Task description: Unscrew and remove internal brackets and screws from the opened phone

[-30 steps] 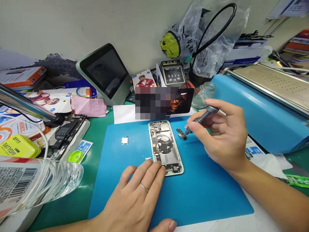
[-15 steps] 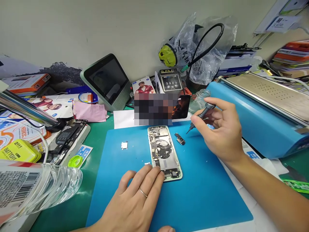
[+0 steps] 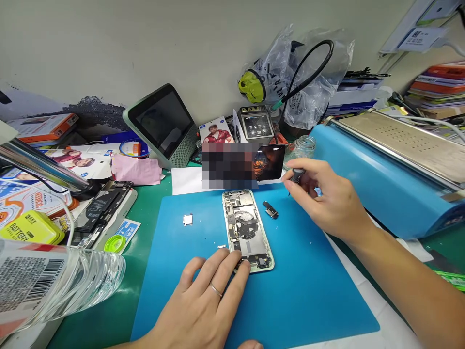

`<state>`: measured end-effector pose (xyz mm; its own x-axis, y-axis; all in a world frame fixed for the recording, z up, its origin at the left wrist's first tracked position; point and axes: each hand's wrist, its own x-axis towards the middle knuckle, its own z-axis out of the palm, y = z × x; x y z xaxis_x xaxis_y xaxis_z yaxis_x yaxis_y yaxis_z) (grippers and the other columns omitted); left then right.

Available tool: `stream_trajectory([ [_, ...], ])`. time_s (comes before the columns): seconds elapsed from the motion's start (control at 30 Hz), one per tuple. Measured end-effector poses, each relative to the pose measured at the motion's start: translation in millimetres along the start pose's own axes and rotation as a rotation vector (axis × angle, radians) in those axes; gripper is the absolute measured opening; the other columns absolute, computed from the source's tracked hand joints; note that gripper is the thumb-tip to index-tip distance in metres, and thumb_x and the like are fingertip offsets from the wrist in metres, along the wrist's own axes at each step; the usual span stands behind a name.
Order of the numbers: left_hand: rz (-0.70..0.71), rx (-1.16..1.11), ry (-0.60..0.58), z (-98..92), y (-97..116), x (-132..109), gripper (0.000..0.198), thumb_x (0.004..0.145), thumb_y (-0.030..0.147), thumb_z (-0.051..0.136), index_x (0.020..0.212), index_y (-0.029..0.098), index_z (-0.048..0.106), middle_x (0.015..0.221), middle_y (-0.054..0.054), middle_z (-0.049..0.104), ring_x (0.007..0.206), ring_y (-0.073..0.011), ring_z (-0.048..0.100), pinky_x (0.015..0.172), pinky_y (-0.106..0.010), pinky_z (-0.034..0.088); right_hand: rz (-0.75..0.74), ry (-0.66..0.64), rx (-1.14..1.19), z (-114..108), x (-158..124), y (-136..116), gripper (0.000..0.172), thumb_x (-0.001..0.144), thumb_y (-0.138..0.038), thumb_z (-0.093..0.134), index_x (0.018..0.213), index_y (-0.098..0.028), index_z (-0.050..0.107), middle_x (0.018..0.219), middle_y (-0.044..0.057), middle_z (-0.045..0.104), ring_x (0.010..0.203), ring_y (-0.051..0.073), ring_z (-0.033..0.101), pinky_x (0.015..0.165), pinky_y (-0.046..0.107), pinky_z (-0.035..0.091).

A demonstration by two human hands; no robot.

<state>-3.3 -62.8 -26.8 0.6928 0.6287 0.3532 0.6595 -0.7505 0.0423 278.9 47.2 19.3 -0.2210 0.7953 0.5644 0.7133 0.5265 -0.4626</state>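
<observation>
Steadying, apparently, opened phone (image 3: 250,225) on blue mat (image 3: 298,291), with left hand (image 3: 209,295) ungrasping, fingertips resting on lower left corner. In right hand's (image 3: 327,203) grip, screwdriver (image 3: 298,175), beside loose part (image 3: 271,210), clear of phone. Probably between screwdriver strokes; to proceed, aim tip carefully, hold phone still.

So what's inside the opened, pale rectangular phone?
Small dark circuit parts, a silvery surface and a round black patch show; the bare left hand hides the near left corner.
</observation>
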Motion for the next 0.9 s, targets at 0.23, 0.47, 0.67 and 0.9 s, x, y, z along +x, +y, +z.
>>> stream_trajectory([
  [0.23, 0.002, -0.036, 0.013, -0.1, 1.6, 0.9, 0.071, 0.102, 0.068, 0.036, 0.147, 0.016, 0.049, 0.146, -0.007, 0.059, 0.133, -0.0260, 0.045, 0.104, -0.039, 0.028, -0.316, -0.273, -0.093, -13.1, 2.6, -3.5, 0.019, 0.099, -0.012, 0.052, 0.108, -0.024, 0.063, 0.099, 0.002, 0.077, 0.087, 0.018, 0.074, 0.074, 0.029, 0.055],
  [0.47, 0.032, -0.074, 0.037, 0.5, 2.8, 1.2, 0.063, 0.104, 0.062, 0.036, 0.144, 0.016, 0.052, 0.142, -0.010, 0.059, 0.132, -0.0276, 0.045, 0.103, -0.041, 0.029, -0.393, -0.369, -0.149, -12.6, -2.2, 2.3, 0.022, 0.103, -0.016, 0.043, 0.100, -0.023, 0.064, 0.093, 0.003, 0.072, 0.084, 0.018, 0.067, 0.079, 0.031, 0.049],
  [0.67, 0.053, -0.094, 0.063, 2.0, 2.7, 0.2, 0.058, 0.105, 0.058, 0.037, 0.142, 0.017, 0.053, 0.139, -0.010, 0.060, 0.128, -0.0278, 0.048, 0.101, -0.042, 0.030, -0.292, -0.584, -0.191, -15.5, -1.3, -1.0, 0.019, 0.100, -0.027, 0.050, 0.090, -0.022, 0.065, 0.091, 0.005, 0.070, 0.086, 0.022, 0.062, 0.078, 0.034, 0.044],
  [0.9, 0.070, -0.126, 0.130, -1.3, 2.8, 4.1, 0.052, 0.107, 0.054, 0.034, 0.130, 0.015, 0.060, 0.117, -0.008, 0.068, 0.106, -0.0250, 0.058, 0.089, -0.040, 0.037, -0.095, -0.677, -0.178, -15.9, 1.9, -5.3, 0.034, 0.101, -0.038, 0.046, 0.077, -0.021, 0.062, 0.078, 0.003, 0.064, 0.072, 0.018, 0.059, 0.066, 0.031, 0.036],
])
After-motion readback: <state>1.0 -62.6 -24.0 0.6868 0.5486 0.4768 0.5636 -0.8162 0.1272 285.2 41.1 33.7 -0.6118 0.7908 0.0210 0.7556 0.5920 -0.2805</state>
